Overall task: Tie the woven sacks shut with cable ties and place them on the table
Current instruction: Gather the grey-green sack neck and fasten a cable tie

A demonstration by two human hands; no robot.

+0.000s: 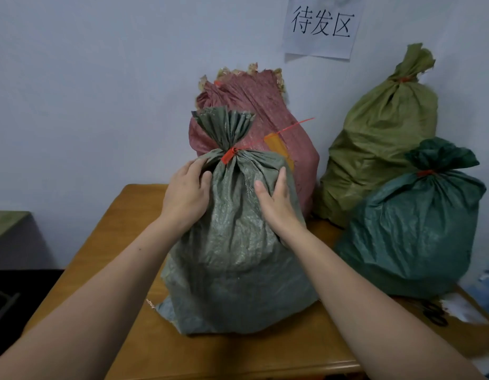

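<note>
A grey-green woven sack [238,242], cinched by a red cable tie [228,156], was stood on the brown wooden table [122,242], gripped by the curled left hand [187,193] and pressed by the flat right hand [276,200]

The left hand [187,193] grips the tied grey-green sack [235,256] on the table [128,212], the right hand [276,200] flat against it.

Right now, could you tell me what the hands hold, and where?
The grey-green sack, just below its red cable tie: the left hand grips its left shoulder, the right hand lies flat against its right shoulder.
</note>
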